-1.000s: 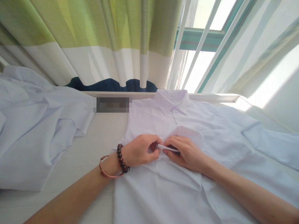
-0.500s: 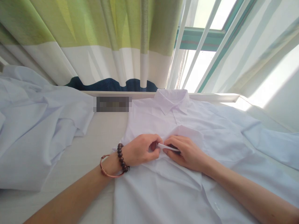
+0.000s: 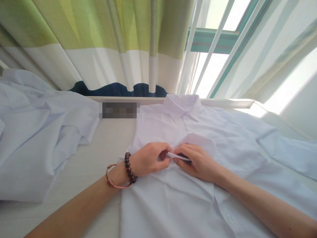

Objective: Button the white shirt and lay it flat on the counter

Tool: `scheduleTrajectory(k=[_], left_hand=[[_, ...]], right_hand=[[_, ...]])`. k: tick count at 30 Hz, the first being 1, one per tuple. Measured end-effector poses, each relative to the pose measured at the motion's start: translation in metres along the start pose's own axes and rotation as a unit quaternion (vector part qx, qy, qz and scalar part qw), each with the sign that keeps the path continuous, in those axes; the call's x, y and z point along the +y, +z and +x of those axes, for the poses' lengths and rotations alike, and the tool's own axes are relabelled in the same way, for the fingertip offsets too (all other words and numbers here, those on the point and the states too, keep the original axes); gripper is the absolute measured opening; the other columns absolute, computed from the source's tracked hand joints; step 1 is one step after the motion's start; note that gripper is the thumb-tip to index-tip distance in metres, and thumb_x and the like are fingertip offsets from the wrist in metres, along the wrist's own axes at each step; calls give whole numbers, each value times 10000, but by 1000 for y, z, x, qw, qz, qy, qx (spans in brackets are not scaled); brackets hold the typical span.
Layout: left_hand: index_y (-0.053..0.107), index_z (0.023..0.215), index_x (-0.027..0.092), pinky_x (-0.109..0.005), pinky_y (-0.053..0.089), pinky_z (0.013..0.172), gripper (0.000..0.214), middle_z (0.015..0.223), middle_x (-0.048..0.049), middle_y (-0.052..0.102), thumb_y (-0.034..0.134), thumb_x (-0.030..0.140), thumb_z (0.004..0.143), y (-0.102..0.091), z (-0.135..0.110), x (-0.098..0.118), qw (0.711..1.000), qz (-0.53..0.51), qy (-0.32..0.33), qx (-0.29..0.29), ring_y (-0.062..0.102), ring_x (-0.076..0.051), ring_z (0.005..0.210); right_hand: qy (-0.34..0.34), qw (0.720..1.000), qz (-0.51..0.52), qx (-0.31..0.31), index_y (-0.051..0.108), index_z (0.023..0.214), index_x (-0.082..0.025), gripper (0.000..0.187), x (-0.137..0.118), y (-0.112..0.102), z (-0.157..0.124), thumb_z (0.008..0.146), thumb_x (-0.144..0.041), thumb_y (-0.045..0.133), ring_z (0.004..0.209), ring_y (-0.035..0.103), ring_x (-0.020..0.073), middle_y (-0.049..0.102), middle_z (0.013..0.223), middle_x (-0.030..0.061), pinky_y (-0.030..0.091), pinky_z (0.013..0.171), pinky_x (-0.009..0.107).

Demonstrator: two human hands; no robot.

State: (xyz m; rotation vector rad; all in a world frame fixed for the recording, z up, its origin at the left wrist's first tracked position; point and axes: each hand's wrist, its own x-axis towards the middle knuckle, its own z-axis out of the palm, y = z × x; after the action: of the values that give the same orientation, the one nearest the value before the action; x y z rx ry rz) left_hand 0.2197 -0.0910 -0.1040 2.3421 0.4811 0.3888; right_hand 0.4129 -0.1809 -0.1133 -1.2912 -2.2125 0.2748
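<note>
A white collared shirt lies face up on a pale table, its collar toward the window. My left hand, with a bead bracelet and a copper bangle on the wrist, pinches the shirt's front placket at chest height. My right hand meets it from the other side, fingers closed on the same strip of fabric. Both hands rest on the shirt, fingertips nearly touching.
A heap of crumpled white shirts covers the table's left side. A green, white and navy curtain hangs behind the sill, a sheer curtain and the window at the right. More pale cloth lies at the right edge.
</note>
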Motion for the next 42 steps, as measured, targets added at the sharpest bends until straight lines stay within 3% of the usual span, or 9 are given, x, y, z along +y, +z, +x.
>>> scheduleTrajectory(k=[9, 13, 20, 26, 37, 42], left_hand=[[597, 901, 164, -219, 400, 579, 100, 631, 40, 551, 526, 207, 845, 2, -1, 2, 999, 45, 10, 0, 497, -107, 548], [575, 949, 169, -234, 420, 611, 113, 671, 18, 599, 502, 224, 882, 2, -1, 2, 998, 55, 13, 4, 541, -128, 592], [611, 967, 169, -210, 428, 593, 162, 661, 34, 584, 527, 273, 875, -3, -2, -1, 999, -34, -25, -14, 526, -106, 593], [604, 887, 162, -208, 418, 593, 147, 681, 34, 562, 569, 290, 823, -2, -2, -2, 995, -79, -57, 10, 490, -99, 617], [642, 855, 149, -208, 449, 607, 228, 762, -6, 635, 610, 371, 809, -9, -2, -1, 986, -132, -101, 0, 531, -111, 668], [608, 820, 155, -199, 429, 570, 240, 701, 14, 590, 570, 390, 837, -9, -2, 1, 989, -107, -103, 2, 503, -105, 628]], right_hand=[[-4, 1000, 5, 8, 586, 914, -184, 92, 1, 0, 0, 927, -201, 497, 638, 517, 146, 606, 721, 15, 401, 611, 258], [-6, 1000, 0, 18, 583, 906, -187, 96, 0, 0, -1, 931, -209, 493, 615, 497, 139, 580, 693, 4, 385, 583, 249], [-14, 999, -24, 35, 559, 905, -193, 93, 2, 3, -2, 938, -232, 482, 627, 523, 146, 617, 734, 23, 394, 587, 261], [-47, 996, -32, 74, 548, 908, -198, 90, 3, 5, -4, 944, -231, 472, 594, 513, 129, 603, 714, 11, 391, 564, 250], [-58, 994, -38, 87, 546, 912, -196, 93, 3, 6, -4, 947, -245, 475, 605, 536, 134, 620, 721, 15, 401, 566, 254], [-65, 991, -56, 105, 542, 898, -198, 109, 3, 6, -1, 955, -240, 459, 581, 523, 130, 613, 707, 11, 384, 553, 254]])
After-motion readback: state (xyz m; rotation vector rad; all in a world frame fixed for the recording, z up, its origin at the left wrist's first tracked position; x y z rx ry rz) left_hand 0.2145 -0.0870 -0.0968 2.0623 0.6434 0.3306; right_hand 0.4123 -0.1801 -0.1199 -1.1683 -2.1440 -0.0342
